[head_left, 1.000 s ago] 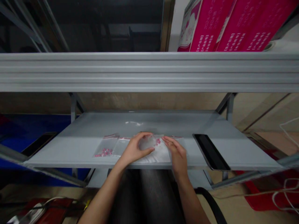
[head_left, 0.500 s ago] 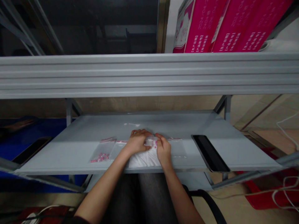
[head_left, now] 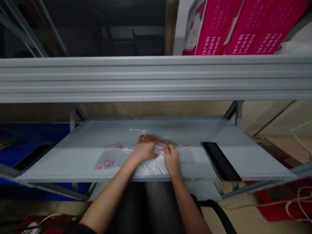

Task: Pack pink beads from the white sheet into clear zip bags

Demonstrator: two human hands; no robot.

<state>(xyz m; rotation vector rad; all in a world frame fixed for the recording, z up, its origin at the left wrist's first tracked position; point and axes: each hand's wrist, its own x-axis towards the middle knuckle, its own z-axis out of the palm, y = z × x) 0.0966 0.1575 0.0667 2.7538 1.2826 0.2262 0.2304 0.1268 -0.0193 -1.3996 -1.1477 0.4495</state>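
On the gray shelf [head_left: 60, 164], two hands press close together on a puffy white bag [head_left: 148, 168]: the left hand [head_left: 145, 149] on top, the right hand [head_left: 171, 159] at its edge. A clear bag [head_left: 107, 157] with pink bits [head_left: 104, 165] lies just to the left.

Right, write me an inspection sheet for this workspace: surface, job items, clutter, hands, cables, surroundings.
Surface: grey metal shelf, bags lying on it.
Job items: white-filled plastic bag under the hands, pink bits near its top; clear bag of pink pieces to its left; clear bag to its right.
Clutter: black slab on the shelf's right side, another on its left.
Hands: left hand pressing the white-filled bag; right hand at the pink bits.
Cables: white cable, lower right.
Surroundings: pink boxes beyond the shelf; red container below right.
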